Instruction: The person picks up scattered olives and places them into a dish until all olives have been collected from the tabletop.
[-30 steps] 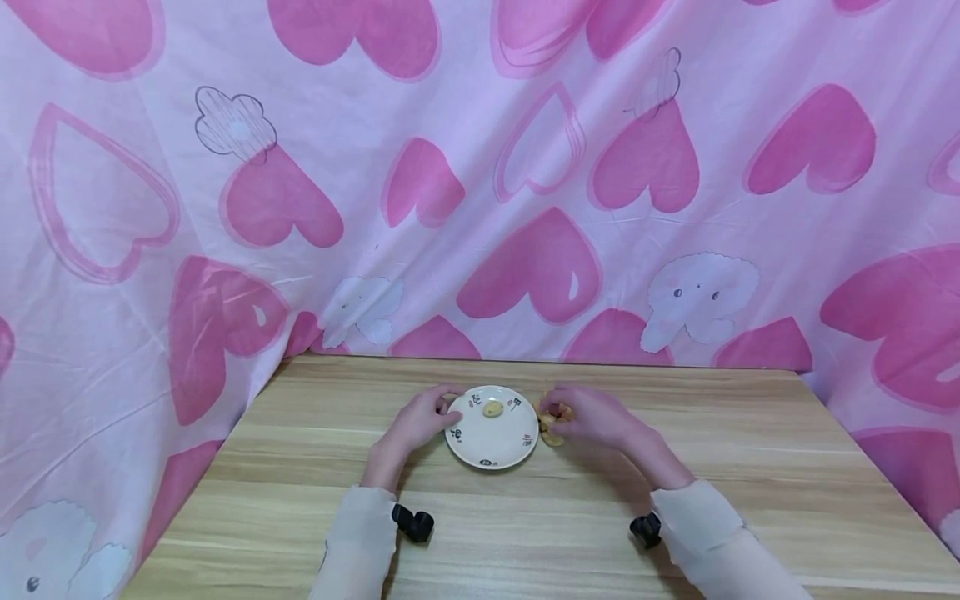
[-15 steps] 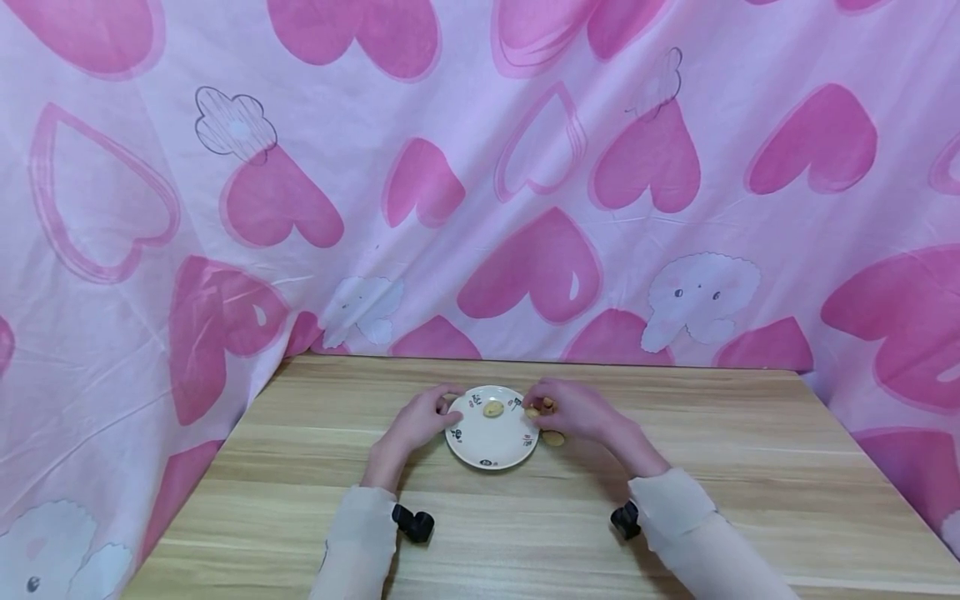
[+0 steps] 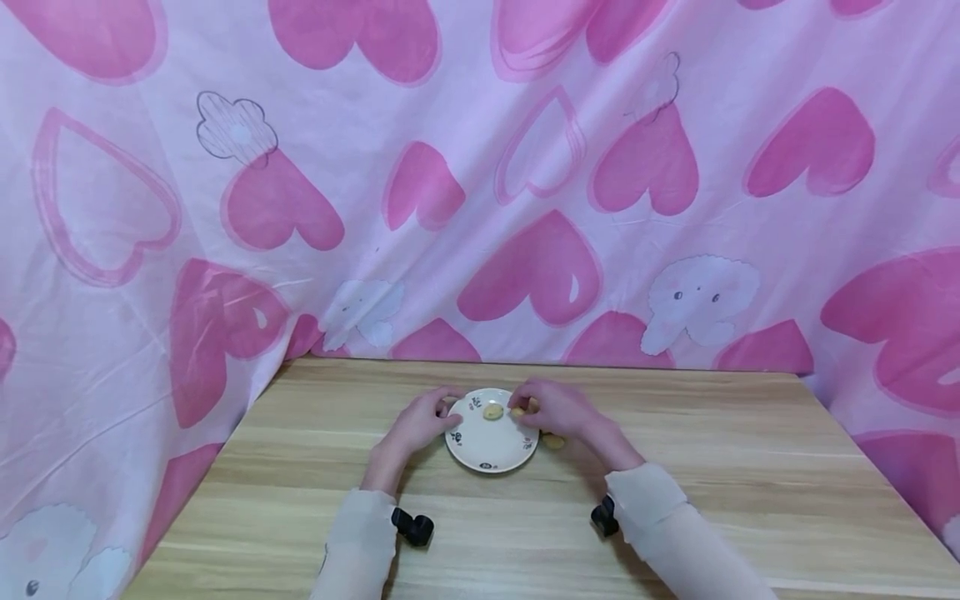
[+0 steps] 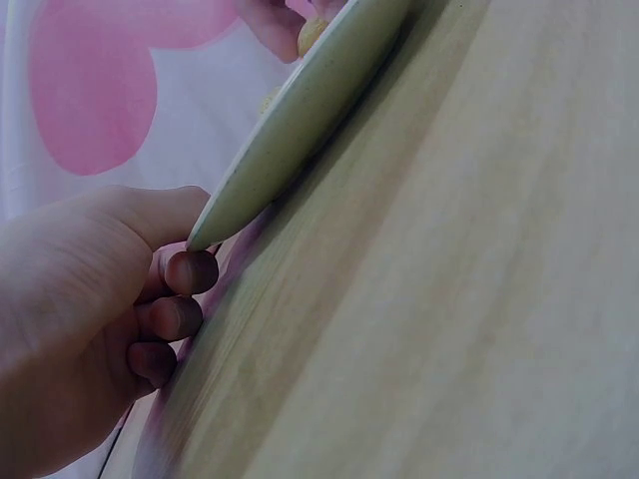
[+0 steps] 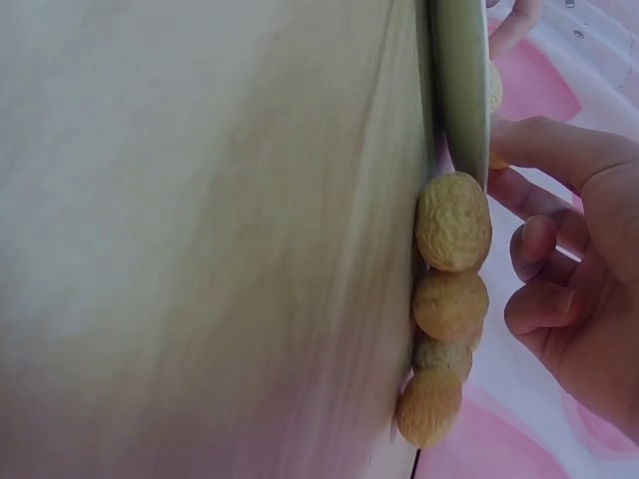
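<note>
A round white plate (image 3: 491,450) with small dark and red marks lies on the wooden table. My left hand (image 3: 420,421) pinches its left rim, thumb on top and fingers curled beneath, as the left wrist view shows. One tan walnut (image 3: 492,412) rests on the plate toward the back. Over the plate's right side my right hand (image 3: 561,410) pinches a second walnut (image 4: 312,38), mostly hidden by the fingers. Several more wrinkled walnuts (image 5: 454,222) sit in a row on the table, close by the plate's right edge; the right hand hides most of them in the head view.
The wooden table (image 3: 480,533) reaches back to a pink curtain (image 3: 525,167) with heart prints, which hangs behind and along the left side. Small black cameras (image 3: 412,527) are strapped at both wrists.
My right hand has moved left from the walnuts on the table to over the plate, carrying one walnut. The left hand keeps its hold on the plate's rim.
</note>
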The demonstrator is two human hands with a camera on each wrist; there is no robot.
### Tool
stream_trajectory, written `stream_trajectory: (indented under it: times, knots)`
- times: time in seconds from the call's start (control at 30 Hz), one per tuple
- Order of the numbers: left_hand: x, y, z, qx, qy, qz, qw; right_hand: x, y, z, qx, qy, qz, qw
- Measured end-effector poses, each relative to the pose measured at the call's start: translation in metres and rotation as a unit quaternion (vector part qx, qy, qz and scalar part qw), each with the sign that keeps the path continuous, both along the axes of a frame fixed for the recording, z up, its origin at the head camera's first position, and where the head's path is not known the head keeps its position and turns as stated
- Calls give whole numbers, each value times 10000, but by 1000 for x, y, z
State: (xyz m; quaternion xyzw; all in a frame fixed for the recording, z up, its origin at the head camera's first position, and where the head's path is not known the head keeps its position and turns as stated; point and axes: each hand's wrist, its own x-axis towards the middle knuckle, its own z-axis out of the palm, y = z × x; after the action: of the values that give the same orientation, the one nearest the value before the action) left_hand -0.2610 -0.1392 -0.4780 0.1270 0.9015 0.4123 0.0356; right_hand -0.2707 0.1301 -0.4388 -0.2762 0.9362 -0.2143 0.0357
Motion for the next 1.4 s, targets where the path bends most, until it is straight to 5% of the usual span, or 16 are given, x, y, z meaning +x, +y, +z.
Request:
stream_trajectory:
  times: [0.77, 1.13, 1.4]
  knots:
    - [0, 3, -5, -1, 73, -54, 10000, -2, -14, -6, 184, 176, -220, 9994]
    - [0, 2, -2, -42, 20, 18, 10000, 15, 4, 5, -481, -82, -535, 9974]
    - [0, 0, -1, 16, 43, 5, 10000, 24, 14, 5, -526, 187, -627, 9965]
